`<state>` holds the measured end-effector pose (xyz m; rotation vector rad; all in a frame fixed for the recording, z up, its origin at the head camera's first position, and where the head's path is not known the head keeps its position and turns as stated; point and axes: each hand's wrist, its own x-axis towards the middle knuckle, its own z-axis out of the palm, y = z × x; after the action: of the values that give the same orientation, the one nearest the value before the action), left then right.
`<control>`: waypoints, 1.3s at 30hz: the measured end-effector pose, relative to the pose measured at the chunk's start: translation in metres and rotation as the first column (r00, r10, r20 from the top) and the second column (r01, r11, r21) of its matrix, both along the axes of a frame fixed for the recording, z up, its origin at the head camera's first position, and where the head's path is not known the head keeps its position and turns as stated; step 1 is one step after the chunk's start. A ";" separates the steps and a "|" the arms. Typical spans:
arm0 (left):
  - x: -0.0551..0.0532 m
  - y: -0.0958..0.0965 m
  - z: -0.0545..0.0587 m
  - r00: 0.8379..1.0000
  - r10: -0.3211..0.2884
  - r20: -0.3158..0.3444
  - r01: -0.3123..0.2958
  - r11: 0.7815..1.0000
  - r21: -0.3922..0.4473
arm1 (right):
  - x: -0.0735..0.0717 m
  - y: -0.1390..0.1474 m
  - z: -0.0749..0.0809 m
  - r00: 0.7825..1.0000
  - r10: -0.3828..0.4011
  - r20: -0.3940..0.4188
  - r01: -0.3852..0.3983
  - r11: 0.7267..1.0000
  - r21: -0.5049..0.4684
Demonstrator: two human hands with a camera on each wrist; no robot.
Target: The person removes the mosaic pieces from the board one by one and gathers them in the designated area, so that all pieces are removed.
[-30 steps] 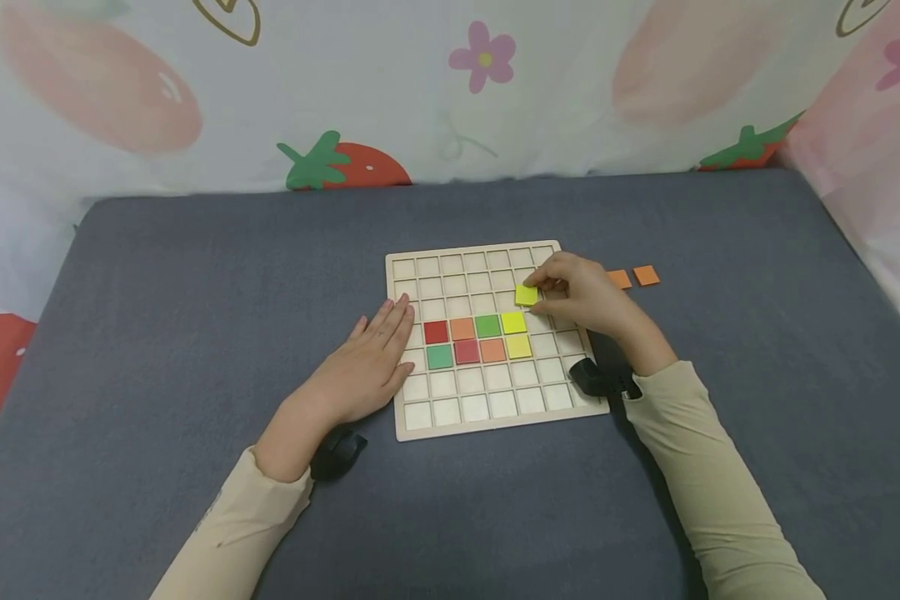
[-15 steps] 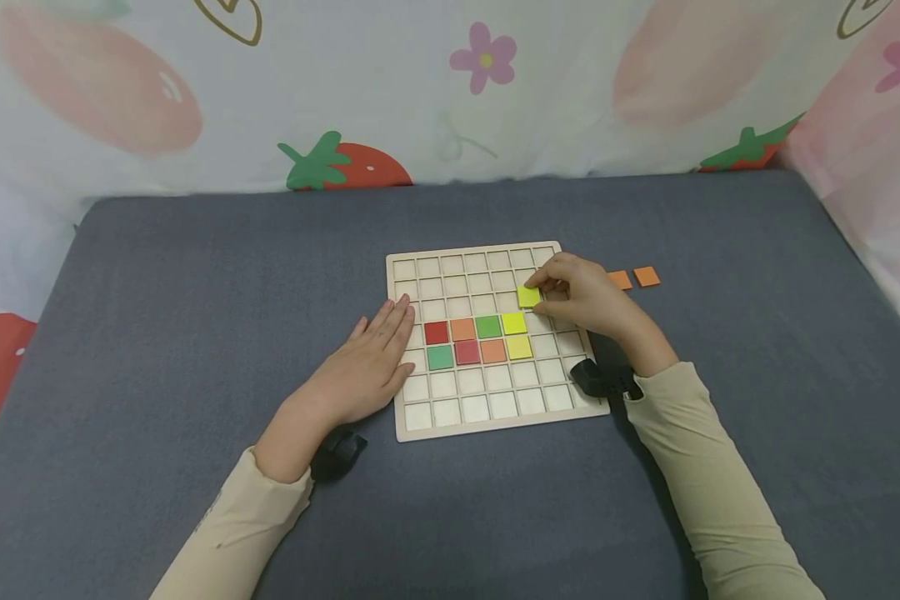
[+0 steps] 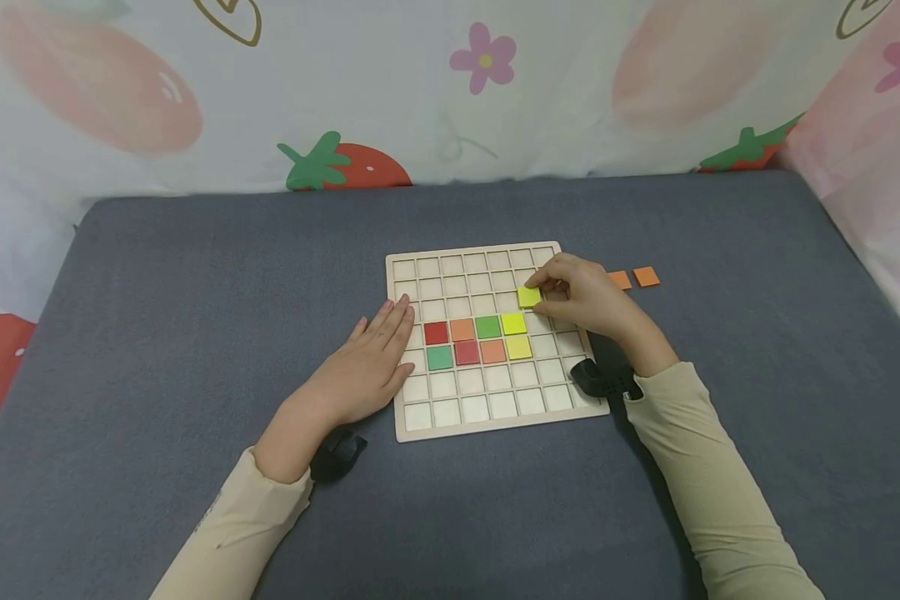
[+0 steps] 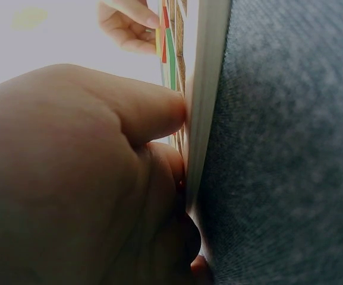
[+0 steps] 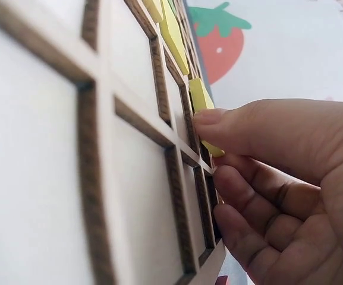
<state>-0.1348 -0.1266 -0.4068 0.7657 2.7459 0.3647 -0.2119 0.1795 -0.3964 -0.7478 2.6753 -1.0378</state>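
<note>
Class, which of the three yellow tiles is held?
The uppermost yellow tile in the head view, pinched in the right grip; the other two lie untouched on the wooden grid board.

Your pale wooden board [image 3: 401, 417], divided into square cells, lies flat, its 12 o'clock end turned slightly toward 11; your left hand [image 3: 363, 371] touches its 9 o'clock edge. Thin square tiles form two rows mid-board. Far row, reading from 9 to 3 o'clock: red tile [image 3: 436, 333], orange tile [image 3: 462, 330], green tile [image 3: 487, 327], yellow tile [image 3: 513, 323]. Near row, likewise: teal tile [image 3: 440, 357], crimson tile [image 3: 467, 352], salmon tile [image 3: 492, 351], deeper-yellow tile [image 3: 519, 347]. Your right hand [image 3: 581, 296] pinches a loose yellow tile [image 3: 528, 297], tilted, toward 1 o'clock from the far row's yellow; whether it touches the board is unclear. Two orange squares [image 3: 647, 277] lie flat outside the board, between 2 and 3 o'clock, one partly hidden.
</note>
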 end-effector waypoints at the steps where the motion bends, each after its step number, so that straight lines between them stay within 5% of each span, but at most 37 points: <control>1: 0.000 0.000 0.000 1.000 0.000 0.000 0.000 1.000 0.000 | 0.000 0.000 0.000 1.000 -0.001 0.002 0.001 1.000 -0.003; 15: 0.001 0.000 0.000 1.000 -0.001 0.001 0.001 1.000 -0.003 | 0.001 0.004 0.000 1.000 0.004 0.023 -0.003 0.999 -0.035; 27: 0.001 0.001 0.001 1.000 0.001 0.006 -0.001 1.000 -0.001 | 0.000 0.017 0.009 0.999 0.028 -0.043 -0.029 0.999 -0.030; 39: 0.000 0.000 -0.002 1.000 0.000 0.003 0.000 1.000 -0.001 | 0.000 0.034 0.021 0.999 -0.039 -0.013 0.039 0.999 -0.022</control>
<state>-0.1353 -0.1271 -0.4083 0.7641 2.7435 0.3647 -0.2116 0.2137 -0.3756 -0.7122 2.7041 -1.0769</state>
